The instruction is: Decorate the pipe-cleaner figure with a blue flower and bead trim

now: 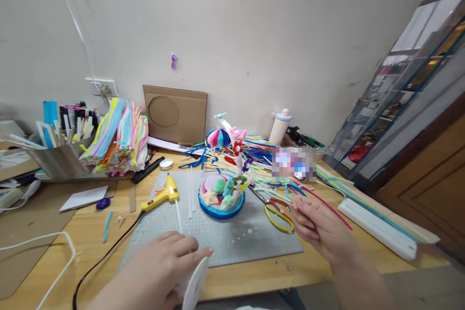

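Near the bottom edge, my left hand (170, 261) is closed around a white disc-shaped object (196, 285), seen nearly edge-on. My right hand (313, 225) is raised over the mat's right side with its fingers pinched together; whatever they hold, if anything, is too small to name. Between and beyond the hands, a round blue-based pipe-cleaner craft (221, 210) stands on the grey cutting mat (254, 252). A white stem with coloured flowers and a striped balloon shape rise from it. Scissors with yellow and red handles (279, 220) lie just left of my right hand.
A yellow glue gun (162, 197) lies on the mat's left, its black cord running forward. Pipe-cleaner bundles (118, 138), a metal container of sticks (60, 160) and cardboard (192, 116) stand behind. A bottle (279, 128) and a white power strip (378, 227) are at right.
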### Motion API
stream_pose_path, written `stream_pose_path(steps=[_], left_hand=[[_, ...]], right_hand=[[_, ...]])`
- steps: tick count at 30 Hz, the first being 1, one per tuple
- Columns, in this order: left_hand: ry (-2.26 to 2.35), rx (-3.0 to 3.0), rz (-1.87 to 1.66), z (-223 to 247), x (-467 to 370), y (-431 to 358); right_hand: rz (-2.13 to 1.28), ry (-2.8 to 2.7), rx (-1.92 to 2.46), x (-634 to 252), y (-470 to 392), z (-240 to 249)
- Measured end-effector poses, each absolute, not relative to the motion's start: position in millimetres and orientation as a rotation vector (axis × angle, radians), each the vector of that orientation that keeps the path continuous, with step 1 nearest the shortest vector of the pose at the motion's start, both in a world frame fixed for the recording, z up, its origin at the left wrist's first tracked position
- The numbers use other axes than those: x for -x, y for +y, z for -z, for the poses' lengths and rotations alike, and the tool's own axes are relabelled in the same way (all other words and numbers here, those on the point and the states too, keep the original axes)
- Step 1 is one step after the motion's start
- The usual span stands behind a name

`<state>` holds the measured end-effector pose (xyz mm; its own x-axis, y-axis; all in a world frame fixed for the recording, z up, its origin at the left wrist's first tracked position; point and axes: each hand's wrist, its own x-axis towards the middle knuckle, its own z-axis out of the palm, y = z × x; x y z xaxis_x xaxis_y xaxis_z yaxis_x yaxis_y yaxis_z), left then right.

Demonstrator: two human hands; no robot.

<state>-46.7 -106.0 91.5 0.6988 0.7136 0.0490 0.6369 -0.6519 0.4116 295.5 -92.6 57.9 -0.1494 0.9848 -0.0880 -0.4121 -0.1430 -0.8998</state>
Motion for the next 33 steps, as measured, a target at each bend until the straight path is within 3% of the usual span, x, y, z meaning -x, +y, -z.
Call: stream_pose_path(steps=[3, 9, 17, 24, 33], left_hand=[[1.067, -2.669, -0.154, -82.0, 33.7, -102.7], [1.265, -2.433, -0.294, -50.9, 9.4, -105.1], [1.453, -2.254, -0.385, -42.9, -20.0, -102.5], [1.151, -2.215, -0.472, -53.6, -90.0, -75.7], [0.778, -2.883, -0.603, -53.6, -199.2, -28.9]], right_hand=[[-1.533, -0.798, 0.827, -296.2, -93.9, -60.3], [-1.62, -0.702, 0.733, -320.5, -106.5, -68.2], [-1.196, -0.837, 0.889, -358.4, -138.9, -102.7], [-1.003, -0.778, 0.95, -381.7, -153.5, -108.8], [-1.193, -0.823, 0.857, -340.6, -135.6, -100.8]])
